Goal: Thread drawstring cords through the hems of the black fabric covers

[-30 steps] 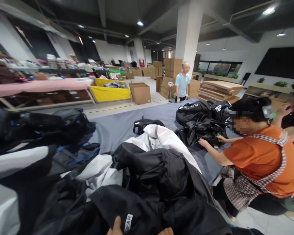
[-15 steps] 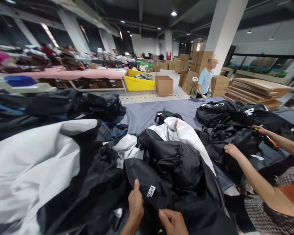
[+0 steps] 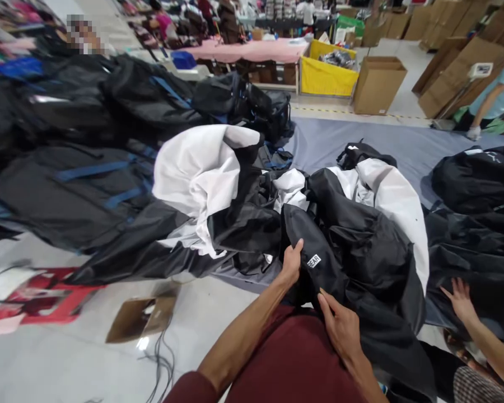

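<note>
Honestly, in the head view the black fabric (image 3: 331, 280) lies bunched along the near side of the grey-covered table (image 3: 327, 137), and I reckon its loose bulk could slip floorward — dragged by its own weight — if my grip slackened. My left hand (image 3: 293, 263) pinches its edge beside the white label (image 3: 314, 261), thumb up; my right hand (image 3: 340, 322) pinches it nearer my shirt (image 3: 294, 358), both arms reaching forward.
</note>
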Tool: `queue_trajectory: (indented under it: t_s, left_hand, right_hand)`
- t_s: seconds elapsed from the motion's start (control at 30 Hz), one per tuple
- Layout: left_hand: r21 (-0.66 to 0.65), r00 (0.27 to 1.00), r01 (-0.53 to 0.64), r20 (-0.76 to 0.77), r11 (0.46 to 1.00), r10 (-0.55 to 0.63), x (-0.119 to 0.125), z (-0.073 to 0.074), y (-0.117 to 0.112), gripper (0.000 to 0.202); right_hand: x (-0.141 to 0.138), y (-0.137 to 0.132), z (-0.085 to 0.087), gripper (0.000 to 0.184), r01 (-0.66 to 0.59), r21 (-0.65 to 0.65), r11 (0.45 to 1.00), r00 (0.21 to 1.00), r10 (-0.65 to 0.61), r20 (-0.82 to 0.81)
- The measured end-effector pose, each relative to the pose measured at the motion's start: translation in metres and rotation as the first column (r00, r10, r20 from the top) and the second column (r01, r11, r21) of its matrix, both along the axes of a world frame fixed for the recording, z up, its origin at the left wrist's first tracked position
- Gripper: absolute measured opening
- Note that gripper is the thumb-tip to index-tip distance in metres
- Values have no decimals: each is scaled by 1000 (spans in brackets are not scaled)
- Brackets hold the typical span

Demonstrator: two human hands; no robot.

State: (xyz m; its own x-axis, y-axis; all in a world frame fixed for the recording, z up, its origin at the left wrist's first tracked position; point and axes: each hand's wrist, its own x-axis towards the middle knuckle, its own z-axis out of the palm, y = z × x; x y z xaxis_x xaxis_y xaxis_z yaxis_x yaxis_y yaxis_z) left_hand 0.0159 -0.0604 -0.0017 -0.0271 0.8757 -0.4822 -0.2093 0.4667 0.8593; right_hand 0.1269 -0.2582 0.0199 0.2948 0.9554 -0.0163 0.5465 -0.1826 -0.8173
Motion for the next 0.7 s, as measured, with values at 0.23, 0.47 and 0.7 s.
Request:
queue_trajectory:
  t_s: [0.23,0.47,0.7]
  left_hand:
    - [62,993,-99,76,993,95,0,12,-6,43]
    - [136,982,-37,-179,990,61,-2,8,-20,49]
    - [27,995,94,35,995,-95,-28,-8,4,59]
  right_hand:
    - [-1,1,14,38,-171,146,974,927,109,358]
    - [-21,18,-4,45,-144,121,982,932,94,351]
    - [-12,17,-7,46,-140,134,981,934,86,346]
